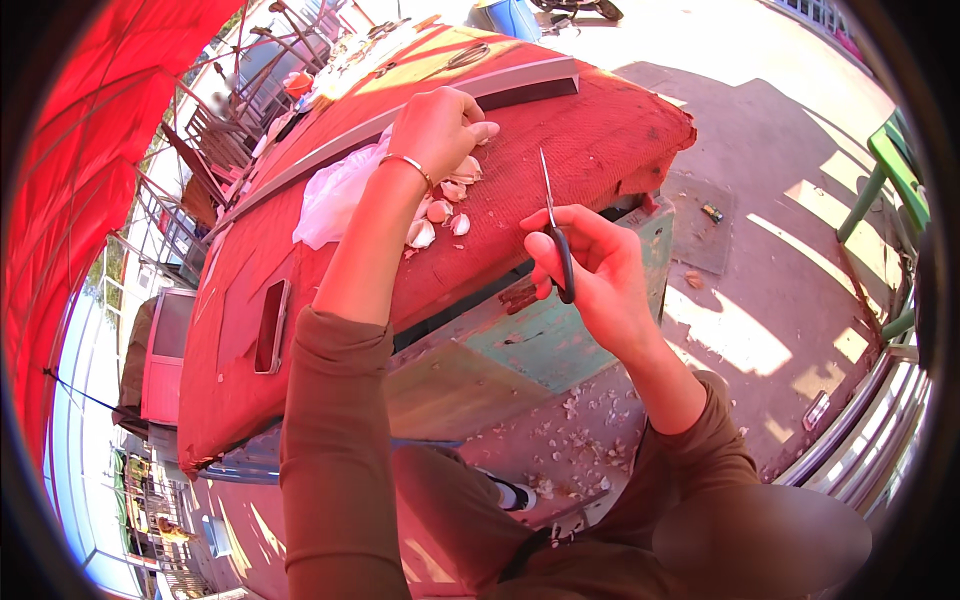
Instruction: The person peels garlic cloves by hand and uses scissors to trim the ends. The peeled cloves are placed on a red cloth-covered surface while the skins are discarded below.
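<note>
In my right hand (596, 265) is a pair of scissors (565, 268) with dark handles, its slim blades pointing up and away over the table edge. My left hand (437, 130) reaches farther across the red-covered table (600, 130), fingers curled down and thumb to the right. What those fingers hold, if anything, is hidden. Just below this hand lie several garlic cloves (421, 234), whitish and pink, in a small heap on the cloth. A thin pale plastic bag (335, 200) lies crumpled to their left, partly behind my left forearm.
A long metal bar (530, 80) runs across the table beyond my left hand. A phone (271, 327) rests at the table's left part. Peelings (570, 450) litter the floor below. At right stands a green plastic chair (900, 165); metal lengths (850, 440) lie below it.
</note>
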`<act>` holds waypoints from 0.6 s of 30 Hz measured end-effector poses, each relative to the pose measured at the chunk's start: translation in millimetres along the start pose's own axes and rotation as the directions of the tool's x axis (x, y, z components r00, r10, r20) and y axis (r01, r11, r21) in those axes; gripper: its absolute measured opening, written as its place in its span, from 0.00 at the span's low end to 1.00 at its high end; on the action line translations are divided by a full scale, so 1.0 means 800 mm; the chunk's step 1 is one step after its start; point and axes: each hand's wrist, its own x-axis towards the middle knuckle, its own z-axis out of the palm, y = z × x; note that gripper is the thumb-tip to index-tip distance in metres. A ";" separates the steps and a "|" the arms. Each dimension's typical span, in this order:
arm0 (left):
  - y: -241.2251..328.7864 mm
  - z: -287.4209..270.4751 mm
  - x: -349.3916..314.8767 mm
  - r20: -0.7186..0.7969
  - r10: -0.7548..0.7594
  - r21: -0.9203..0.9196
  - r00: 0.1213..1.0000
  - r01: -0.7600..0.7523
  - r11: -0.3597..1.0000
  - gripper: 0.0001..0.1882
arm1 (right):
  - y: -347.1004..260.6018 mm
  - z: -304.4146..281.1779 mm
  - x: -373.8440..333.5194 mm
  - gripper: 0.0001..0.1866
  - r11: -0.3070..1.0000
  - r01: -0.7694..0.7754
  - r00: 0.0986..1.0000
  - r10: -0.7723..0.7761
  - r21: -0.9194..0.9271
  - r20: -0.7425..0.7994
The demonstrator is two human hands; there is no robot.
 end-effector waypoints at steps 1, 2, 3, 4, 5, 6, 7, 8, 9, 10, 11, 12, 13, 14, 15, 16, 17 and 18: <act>-0.003 0.007 0.008 0.001 0.017 0.019 1.000 -0.017 1.000 0.09 | 0.000 -0.002 -0.001 0.10 1.000 0.021 1.000 -0.021 0.001 -0.001; -0.008 0.014 0.013 0.001 0.029 0.036 1.000 -0.029 0.999 0.09 | 0.000 -0.004 0.000 0.10 1.000 0.017 1.000 -0.017 -0.006 -0.010; -0.013 0.020 0.015 0.001 0.039 0.054 0.999 -0.039 0.998 0.09 | -0.001 -0.005 0.000 0.10 1.000 0.013 1.000 -0.013 -0.012 -0.017; -0.020 0.024 0.016 0.013 0.036 0.052 0.999 -0.037 0.998 0.09 | -0.001 -0.006 0.001 0.10 1.000 0.009 1.000 -0.009 -0.016 -0.023; -0.019 0.023 0.017 0.024 0.037 0.049 0.999 -0.038 0.998 0.10 | -0.003 -0.008 0.001 0.10 1.000 0.011 1.000 -0.011 -0.017 -0.023; -0.018 0.022 0.016 0.035 0.036 0.046 0.999 -0.038 0.998 0.10 | -0.004 -0.010 0.001 0.10 1.000 0.012 1.000 -0.013 -0.017 -0.022; -0.017 0.022 0.012 0.017 0.063 0.050 0.998 -0.064 0.997 0.10 | -0.004 -0.011 0.002 0.10 1.000 0.014 1.000 -0.014 -0.016 -0.021; -0.015 0.021 0.007 -0.003 0.094 0.055 0.996 -0.094 0.994 0.10 | -0.005 -0.012 0.002 0.10 1.000 0.015 1.000 -0.016 -0.013 -0.025; -0.013 0.019 0.004 -0.021 0.125 0.060 0.992 -0.123 0.991 0.11 | -0.005 -0.012 0.003 0.10 1.000 0.017 0.999 -0.017 -0.010 -0.029; -0.010 0.018 0.004 -0.001 0.141 0.032 0.990 -0.141 0.989 0.11 | -0.005 -0.013 0.003 0.10 1.000 0.018 0.999 -0.018 -0.007 -0.034; -0.008 0.016 0.003 0.020 0.155 0.004 0.988 -0.156 0.988 0.11 | -0.005 -0.012 0.003 0.10 1.000 0.015 0.999 -0.015 -0.011 -0.032; -0.007 0.014 0.002 0.040 0.170 -0.025 0.985 -0.170 0.985 0.12 | -0.004 -0.011 0.004 0.10 1.000 0.012 0.999 -0.012 -0.015 -0.031; -0.005 0.014 0.003 0.054 0.151 -0.011 0.987 -0.151 0.989 0.12 | -0.004 -0.010 0.004 0.10 1.000 0.009 0.999 -0.009 -0.020 -0.030; -0.002 0.015 0.004 0.067 0.131 0.003 0.989 -0.132 0.991 0.12 | -0.005 -0.010 0.004 0.10 1.000 0.012 1.000 -0.013 -0.028 -0.028; -0.001 0.015 0.006 0.080 0.112 0.017 0.990 -0.113 0.993 0.12 | -0.005 -0.009 0.003 0.10 0.999 0.016 1.000 -0.017 -0.037 -0.025; -0.003 0.016 0.007 0.071 0.130 0.010 0.989 -0.132 0.991 0.12 | -0.005 -0.009 0.003 0.09 0.999 0.020 1.000 -0.021 -0.046 -0.023; -0.006 0.018 0.007 0.062 0.148 0.002 0.987 -0.148 0.989 0.12 | -0.005 -0.009 0.002 0.09 0.999 0.018 0.999 -0.019 -0.046 -0.025; -0.010 0.018 0.007 0.052 0.165 -0.005 0.985 -0.165 0.986 0.12 | -0.004 -0.009 0.002 0.09 0.999 0.016 0.999 -0.017 -0.045 -0.027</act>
